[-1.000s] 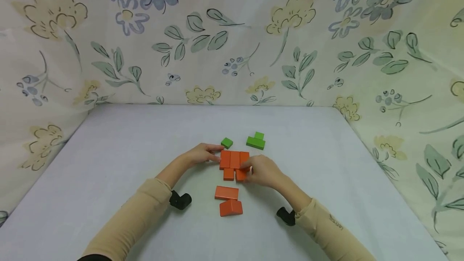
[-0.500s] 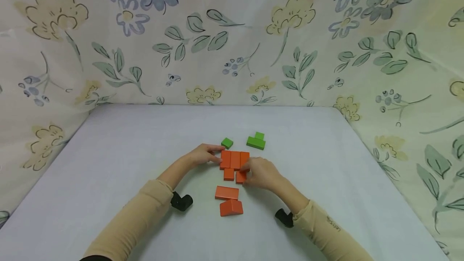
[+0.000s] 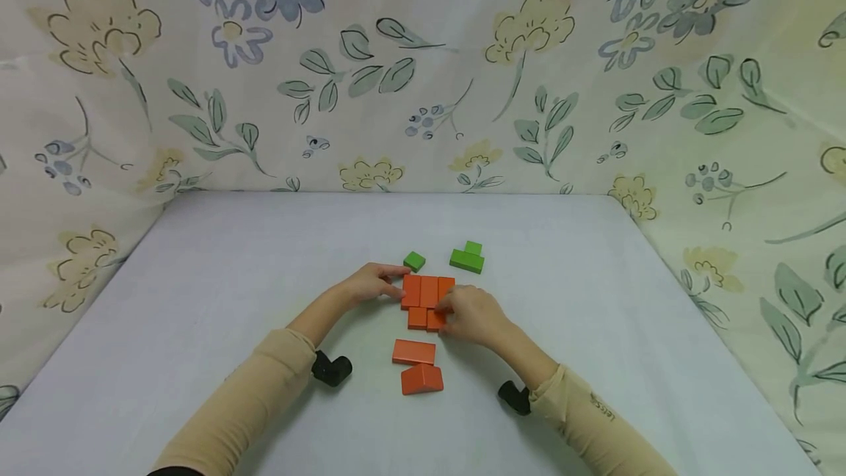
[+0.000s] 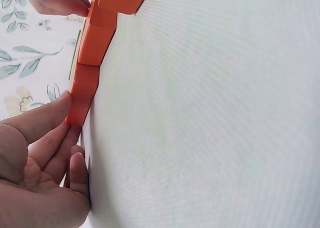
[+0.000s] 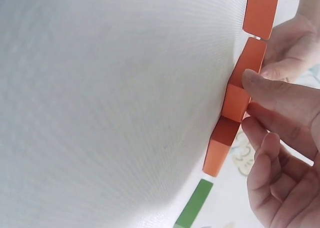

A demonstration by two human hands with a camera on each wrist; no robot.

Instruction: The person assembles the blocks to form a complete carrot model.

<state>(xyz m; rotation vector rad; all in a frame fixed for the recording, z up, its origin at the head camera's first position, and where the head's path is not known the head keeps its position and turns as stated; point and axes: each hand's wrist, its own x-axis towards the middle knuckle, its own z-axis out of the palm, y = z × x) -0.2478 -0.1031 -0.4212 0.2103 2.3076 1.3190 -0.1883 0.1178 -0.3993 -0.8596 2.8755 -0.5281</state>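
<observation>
Three oblong orange blocks [image 3: 429, 291] lie side by side in a row. A small orange block [image 3: 417, 318] sits against their near side. My right hand [image 3: 474, 316] pinches a second small orange block [image 3: 435, 320] right beside it. In the right wrist view my thumb [image 5: 265, 87] presses that block's upper edge, with the other fingers behind it. My left hand [image 3: 372, 281] rests at the left end of the row, index finger at the far corner. Seen from the left wrist, its thumb [image 4: 47, 115] touches the end block's [image 4: 84, 87] edge; the fingers lie loosely along its side.
Nearer the person lie an oblong orange block [image 3: 413, 352] and an orange roof-shaped block [image 3: 421, 380]. Behind the row are a small green block [image 3: 414, 261] and a green oblong block [image 3: 466, 261] with a smaller one at its back. A flowered cloth [image 3: 423, 94] hangs beyond the white table [image 3: 277, 226].
My right hand has shifted the second small block slightly away from the person and left, closing the gap to its neighbour and the row. The left hand has stayed nearly still.
</observation>
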